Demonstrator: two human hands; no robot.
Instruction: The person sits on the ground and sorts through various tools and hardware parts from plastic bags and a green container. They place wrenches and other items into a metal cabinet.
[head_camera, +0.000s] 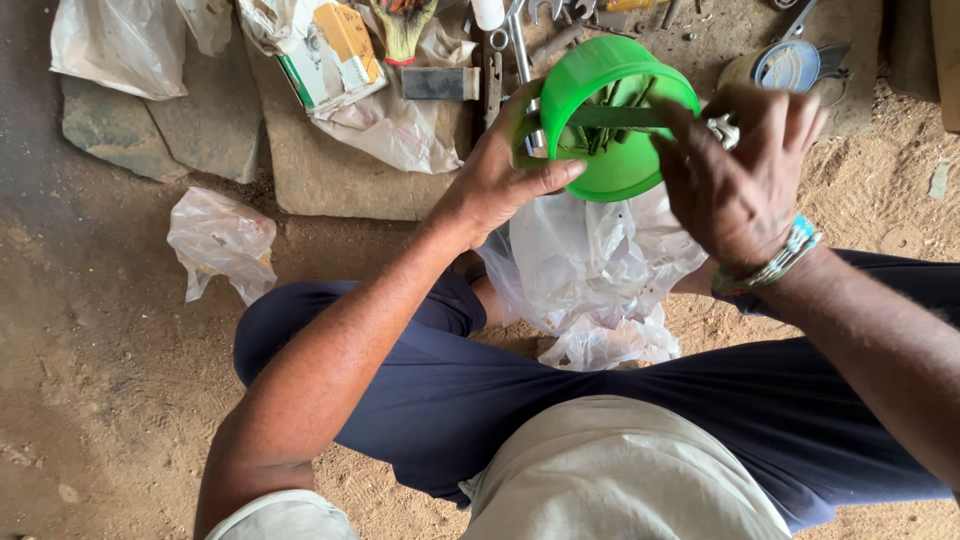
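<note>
Green tub (610, 165) held by left hand (500, 180).

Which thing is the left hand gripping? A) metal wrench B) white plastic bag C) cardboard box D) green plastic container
D: the left hand wraps the rim of the green plastic container, thumb on its front wall, while the right hand reaches over its far edge; the white plastic bag lies below them, untouched.
</note>
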